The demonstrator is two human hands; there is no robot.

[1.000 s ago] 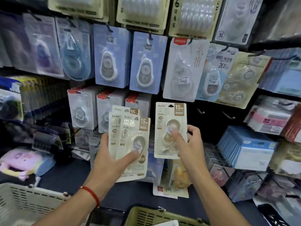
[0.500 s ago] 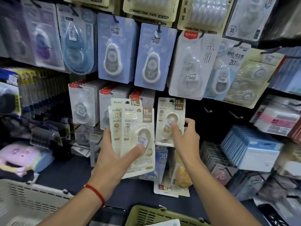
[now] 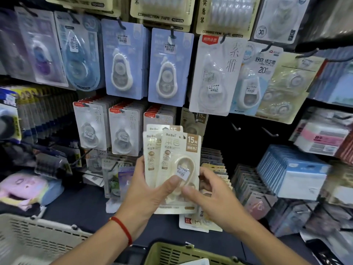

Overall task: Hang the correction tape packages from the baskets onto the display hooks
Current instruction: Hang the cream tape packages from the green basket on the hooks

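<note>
Left hand: the left hand (image 3: 142, 190) grips a fanned stack of cream correction tape packages (image 3: 177, 169), thumb pressed on the front blister.
Right hand: the right hand (image 3: 212, 194) touches the stack's lower right edge, fingers loosely curled; whether they pinch a card, I cannot tell.
Hung package: one cream package (image 3: 193, 121) hangs on a hook just above the stack.
Free hooks: bare display hooks (image 3: 236, 128) to the right.
Baskets: white basket (image 3: 38, 238) lower left, green basket (image 3: 172, 253) bottom centre.

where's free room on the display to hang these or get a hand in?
Free: the dark gap holding two bare hooks, bordered above by the pale packs, right by the blue boxes, left by the single beige pack already hung. Crowded: the rows left of it and the racks below. The left hand holds the beige stack; the right hand reaches to it.
</note>
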